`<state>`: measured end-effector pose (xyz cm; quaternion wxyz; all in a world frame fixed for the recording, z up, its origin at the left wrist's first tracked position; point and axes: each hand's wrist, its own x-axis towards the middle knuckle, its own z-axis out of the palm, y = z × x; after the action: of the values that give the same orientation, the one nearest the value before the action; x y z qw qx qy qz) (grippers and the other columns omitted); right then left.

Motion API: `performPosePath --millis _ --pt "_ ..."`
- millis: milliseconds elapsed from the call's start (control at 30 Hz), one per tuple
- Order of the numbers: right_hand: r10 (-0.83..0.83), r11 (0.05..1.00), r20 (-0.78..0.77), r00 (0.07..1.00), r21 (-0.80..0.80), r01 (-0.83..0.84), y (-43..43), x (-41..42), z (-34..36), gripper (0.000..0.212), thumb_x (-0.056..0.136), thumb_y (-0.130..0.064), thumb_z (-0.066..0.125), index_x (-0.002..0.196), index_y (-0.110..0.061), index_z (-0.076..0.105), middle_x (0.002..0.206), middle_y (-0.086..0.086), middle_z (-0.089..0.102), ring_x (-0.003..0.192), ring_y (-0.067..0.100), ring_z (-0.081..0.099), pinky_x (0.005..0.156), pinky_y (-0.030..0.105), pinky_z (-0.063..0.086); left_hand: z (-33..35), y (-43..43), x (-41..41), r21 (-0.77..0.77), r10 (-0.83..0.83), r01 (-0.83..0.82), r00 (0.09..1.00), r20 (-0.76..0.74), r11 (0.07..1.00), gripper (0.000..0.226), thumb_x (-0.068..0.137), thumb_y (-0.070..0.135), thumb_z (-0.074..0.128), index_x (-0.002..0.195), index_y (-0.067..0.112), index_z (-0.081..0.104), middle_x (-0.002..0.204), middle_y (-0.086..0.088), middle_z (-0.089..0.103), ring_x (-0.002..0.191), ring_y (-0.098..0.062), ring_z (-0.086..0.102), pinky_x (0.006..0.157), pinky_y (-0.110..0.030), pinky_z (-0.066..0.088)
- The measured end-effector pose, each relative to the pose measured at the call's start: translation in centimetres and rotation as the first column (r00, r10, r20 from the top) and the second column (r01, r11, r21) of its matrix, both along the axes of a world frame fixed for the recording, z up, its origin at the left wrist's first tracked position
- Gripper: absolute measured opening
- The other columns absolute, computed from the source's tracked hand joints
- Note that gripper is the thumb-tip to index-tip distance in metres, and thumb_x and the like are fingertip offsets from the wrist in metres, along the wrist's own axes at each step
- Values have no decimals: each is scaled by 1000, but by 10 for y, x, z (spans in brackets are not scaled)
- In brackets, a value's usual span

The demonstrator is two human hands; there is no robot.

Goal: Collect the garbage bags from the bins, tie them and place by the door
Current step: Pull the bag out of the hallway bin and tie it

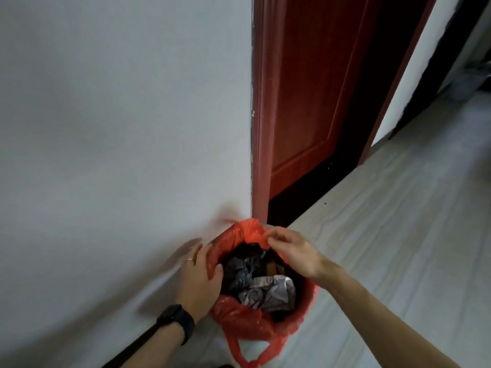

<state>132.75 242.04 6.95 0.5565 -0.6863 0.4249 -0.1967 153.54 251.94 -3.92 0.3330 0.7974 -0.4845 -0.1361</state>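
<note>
A red plastic garbage bag lines a bin that stands on the floor against the white wall, just left of a red door frame. Inside lie crumpled dark and silvery wrappers. My left hand, with a ring and a black watch on the wrist, grips the bag's left rim. My right hand pinches the bag's far rim between thumb and fingers and lifts it a little. A bag handle loop hangs down the near side. The bin itself is almost wholly hidden by the bag.
A white wall fills the left. A red wooden door in its frame stands right behind the bin. Pale wood-pattern floor stretches to the right, toward a dark doorway at the far upper right.
</note>
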Motion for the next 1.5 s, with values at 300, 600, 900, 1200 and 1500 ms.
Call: performPosePath --millis 300,600,900,1200,1500 --pt "12 902 -600 800 -340 -268 96 -29 -100 75 73 -73 61 136 -34 52 138 -15 48 128 12 40 110 26 32 -52 68 -24 272 292 -108 405 -866 956 100 74 66 63 153 18 25 148 -7 45 132 -25 45 110 -42 37" --pt "-117 903 -631 767 -389 -183 96 -31 -121 73 62 -89 51 109 -35 63 107 -18 62 102 11 54 87 31 40 -49 57 -30 390 356 28 353 -865 921 106 53 99 50 138 36 39 126 -2 63 98 -25 66 78 -40 52" --pt "-184 930 -639 747 -360 -79 100 -22 -128 71 62 -92 48 101 -36 61 97 -15 59 87 11 49 83 34 39 -46 35 -26 431 393 46 333 -857 901 129 38 109 33 145 38 42 147 -1 49 129 -29 49 103 -56 38" --pt "-175 938 -656 734 -338 -78 94 -15 -126 73 60 -93 46 103 -36 62 104 -11 64 99 18 56 88 36 42 -90 40 -43 476 466 22 173 -868 879 40 89 53 55 103 16 61 88 -6 68 56 -12 55 45 -23 35" --pt "-183 928 -639 747 -363 -82 93 -12 -130 77 57 -96 39 100 -36 62 89 -16 53 99 18 57 86 34 36 -60 43 -7 395 421 -165 170 -891 904 27 87 39 53 67 21 57 53 3 59 54 -15 57 50 -24 43"
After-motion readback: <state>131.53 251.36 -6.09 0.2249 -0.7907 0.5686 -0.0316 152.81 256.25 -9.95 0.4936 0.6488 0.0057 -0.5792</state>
